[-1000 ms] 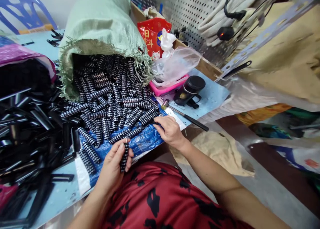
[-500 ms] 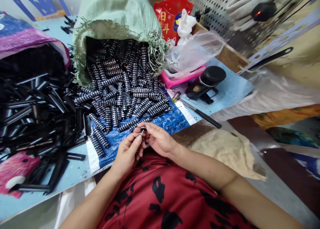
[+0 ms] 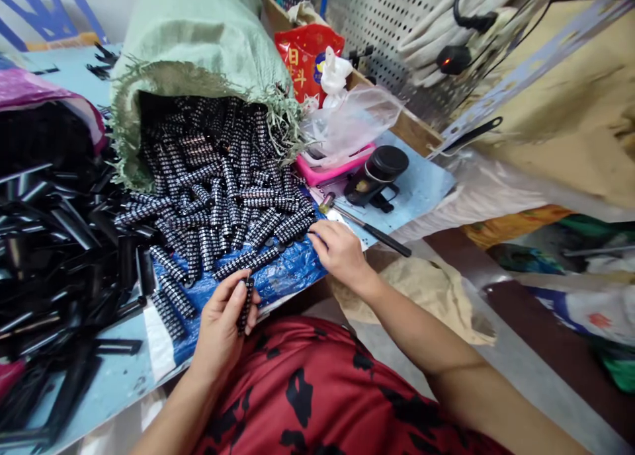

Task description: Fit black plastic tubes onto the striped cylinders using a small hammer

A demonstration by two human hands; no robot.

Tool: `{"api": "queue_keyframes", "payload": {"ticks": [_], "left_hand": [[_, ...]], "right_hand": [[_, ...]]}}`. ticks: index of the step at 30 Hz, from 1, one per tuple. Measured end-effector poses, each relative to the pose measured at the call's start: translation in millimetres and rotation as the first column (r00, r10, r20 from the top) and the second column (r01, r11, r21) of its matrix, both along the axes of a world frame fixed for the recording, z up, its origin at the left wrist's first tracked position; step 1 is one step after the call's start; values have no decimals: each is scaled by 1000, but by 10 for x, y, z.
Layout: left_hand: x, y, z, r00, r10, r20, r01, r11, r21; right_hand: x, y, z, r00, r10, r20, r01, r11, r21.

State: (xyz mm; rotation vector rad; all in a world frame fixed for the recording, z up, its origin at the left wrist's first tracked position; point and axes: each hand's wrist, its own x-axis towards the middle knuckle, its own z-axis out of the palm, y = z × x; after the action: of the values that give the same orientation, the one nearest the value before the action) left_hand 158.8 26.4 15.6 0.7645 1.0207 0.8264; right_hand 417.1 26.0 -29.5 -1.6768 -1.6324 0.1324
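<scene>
My left hand (image 3: 223, 326) is closed round a black studded cylinder (image 3: 245, 303), held upright near the table's front edge. My right hand (image 3: 337, 250) rests on the blue sheet (image 3: 285, 276) at the right end of the heap of studded cylinders (image 3: 218, 197), fingers curled and pinched on something I cannot make out. The heap spills out of a green woven sack (image 3: 193, 45) lying on its side.
A big pile of plain black tubes (image 3: 54, 243) fills the left of the table. To the right lie a screwdriver (image 3: 364, 227), a black round-topped tool (image 3: 377, 174), a pink tray (image 3: 332, 167) under a clear plastic bag, and a red packet (image 3: 305, 61). A perforated panel stands behind.
Half a second ago both hands met over my lap on one piece. Now they are apart: the right hand has gone back to the heap's edge, the left keeps the cylinder.
</scene>
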Motion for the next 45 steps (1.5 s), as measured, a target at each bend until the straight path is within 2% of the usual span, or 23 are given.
{"api": "queue_keyframes", "payload": {"ticks": [2,6,9,11,13,15,19,21,23,26,31,34,36,38,40,43,45], "left_hand": [[31,13,8,1000,-10,13,10,999,-40],[56,21,-22,999,-53,14,53,997,-52],[35,26,-41,1000,-7,0,7,999,-44],[36,22,-32,1000,-4,7,4,999,-40],[52,10,-7,999,-43,21,43,999,-26],[66,-9,26,996,-82,37,82,997,-10],[16,-53,68,996,-81,47,81,997,1],[-46,-72,60,998,-61,35,61,998,-5],[-105,-89,39,999,-43,25,43,999,-14],[-158,-106,2,999,-43,30,43,999,-17],[-164,-106,-39,998,-50,38,51,998,-23],[-151,-109,-53,998,-39,41,40,999,-29],[-140,-117,-61,998,-31,48,33,999,-38],[-129,-127,-64,998,-22,62,25,999,-41],[-119,-133,-57,996,-3,89,7,999,-44],[-108,-130,-31,990,46,132,-36,997,-72],[-104,-127,-17,987,84,133,-74,994,-77]], "right_hand": [[221,87,-73,976,-23,217,28,999,-24],[347,128,-141,967,-23,253,22,1000,10],[237,63,-88,995,13,99,-22,996,91],[62,24,-12,981,96,-170,-79,992,102],[-189,8,79,864,190,-466,-183,981,61],[-469,13,165,739,242,-628,-286,958,33],[-885,57,236,583,215,-783,-356,935,-8],[-975,71,215,476,156,-865,-396,917,-52],[-1012,69,187,439,126,-890,-423,903,-81],[-1032,40,180,521,167,-837,-405,911,-70],[-1050,-28,264,692,275,-668,-345,938,29],[-1034,-62,279,785,340,-518,-333,937,110],[-1009,-79,248,835,404,-373,-357,914,193],[-983,-91,199,849,478,-227,-413,867,280],[-965,-104,156,828,538,-158,-475,823,312],[-962,-127,137,789,596,-153,-548,793,264],[-973,-143,156,787,613,-72,-588,780,216]]}}
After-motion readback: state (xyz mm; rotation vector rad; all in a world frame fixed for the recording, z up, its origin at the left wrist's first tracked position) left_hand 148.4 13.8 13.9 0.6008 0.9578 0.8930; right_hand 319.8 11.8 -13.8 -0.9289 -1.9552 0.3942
